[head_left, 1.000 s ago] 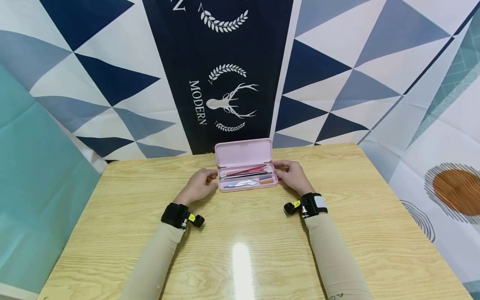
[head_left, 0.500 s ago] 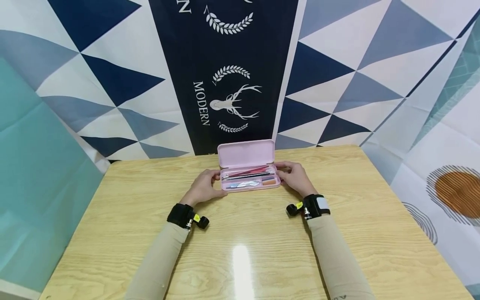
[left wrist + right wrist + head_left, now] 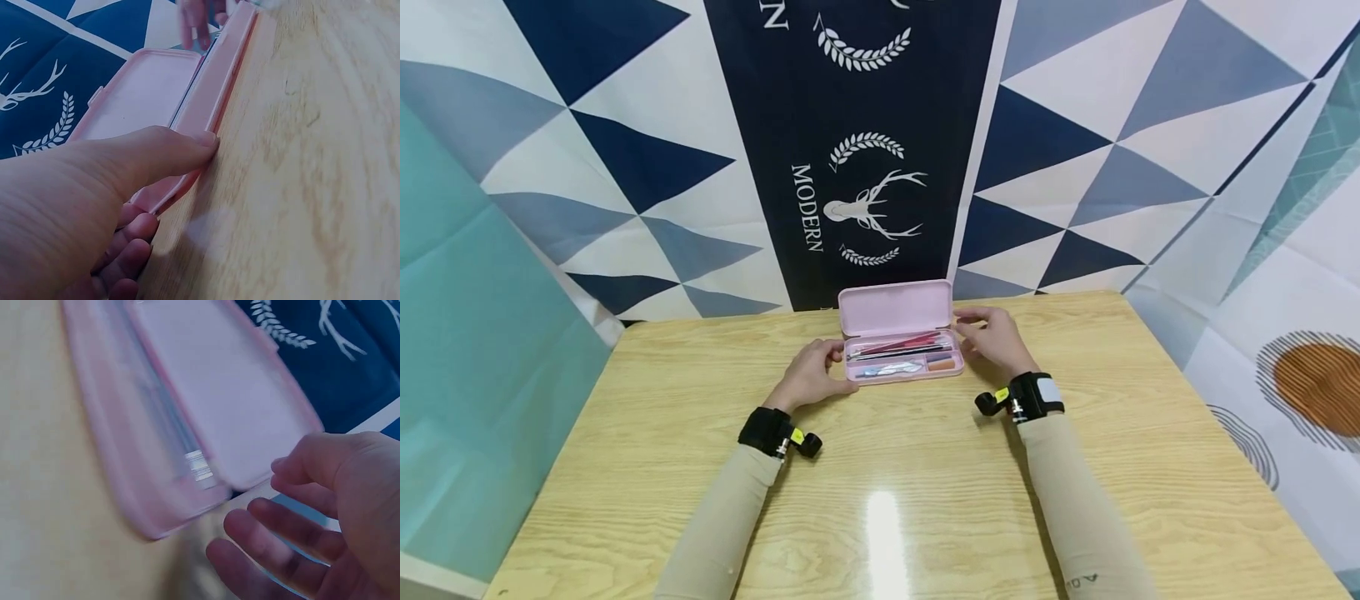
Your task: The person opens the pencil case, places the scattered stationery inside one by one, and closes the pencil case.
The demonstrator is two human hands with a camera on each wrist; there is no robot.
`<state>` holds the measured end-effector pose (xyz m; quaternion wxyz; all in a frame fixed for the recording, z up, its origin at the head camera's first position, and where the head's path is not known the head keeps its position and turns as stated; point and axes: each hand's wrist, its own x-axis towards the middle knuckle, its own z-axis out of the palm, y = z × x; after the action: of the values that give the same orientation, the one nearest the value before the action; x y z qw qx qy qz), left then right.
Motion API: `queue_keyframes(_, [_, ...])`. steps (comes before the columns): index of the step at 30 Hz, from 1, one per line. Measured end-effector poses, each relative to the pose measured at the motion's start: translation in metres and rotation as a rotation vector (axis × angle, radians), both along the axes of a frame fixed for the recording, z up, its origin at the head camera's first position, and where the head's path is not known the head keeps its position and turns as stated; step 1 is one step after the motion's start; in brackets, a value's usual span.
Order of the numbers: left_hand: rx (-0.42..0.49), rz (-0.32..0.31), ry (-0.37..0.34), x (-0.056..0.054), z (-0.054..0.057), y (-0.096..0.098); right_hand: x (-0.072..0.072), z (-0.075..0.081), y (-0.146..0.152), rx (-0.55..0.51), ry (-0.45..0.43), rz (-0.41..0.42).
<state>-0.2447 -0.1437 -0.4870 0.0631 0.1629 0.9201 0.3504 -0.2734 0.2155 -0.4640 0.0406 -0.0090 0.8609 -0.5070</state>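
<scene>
A pink pencil case [image 3: 895, 308] stands at the table's back edge with its lid raised against the wall. Pencils and thin sticks [image 3: 898, 346] lie in its rear compartment. In front are a clear, shiny item [image 3: 895, 368] and a small orange-brown block [image 3: 942, 364]. My left hand [image 3: 808, 375] grips the case's left end; its thumb [image 3: 175, 150] lies on the front side while the other fingers bend at the end. Beside the right end, my right hand [image 3: 996, 343] holds nothing, its fingers [image 3: 269, 544] spread and loosely bent, apart from the case in the right wrist view.
The light wood table [image 3: 850, 467] reaches toward me, with a bright reflection at its middle front. A patterned cloth wall [image 3: 880, 100] rises behind the case. Teal cloth [image 3: 482, 350] hangs at the left.
My left thumb has come round to the front of the case, and the left hand now grips its end. My right hand has let go and moved slightly away to the right.
</scene>
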Motion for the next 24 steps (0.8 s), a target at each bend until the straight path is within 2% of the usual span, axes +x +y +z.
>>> queue_keyframes(5, [0.004, 0.0, -0.007, 0.0, -0.002, 0.001, -0.011, 0.023, 0.002, 0.031, 0.125, 0.0])
queue_keyframes(9, [-0.005, 0.003, -0.003, -0.001, -0.002, 0.001, -0.019, 0.032, -0.001, 0.094, 0.193, -0.007])
queue_keyframes(15, [-0.021, 0.014, 0.006, -0.002, -0.001, 0.001, -0.026, 0.033, -0.012, 0.092, 0.252, -0.034])
queue_keyframes(24, [-0.028, 0.013, 0.011, 0.0, -0.002, 0.001, -0.027, 0.024, -0.025, 0.073, 0.249, -0.009])
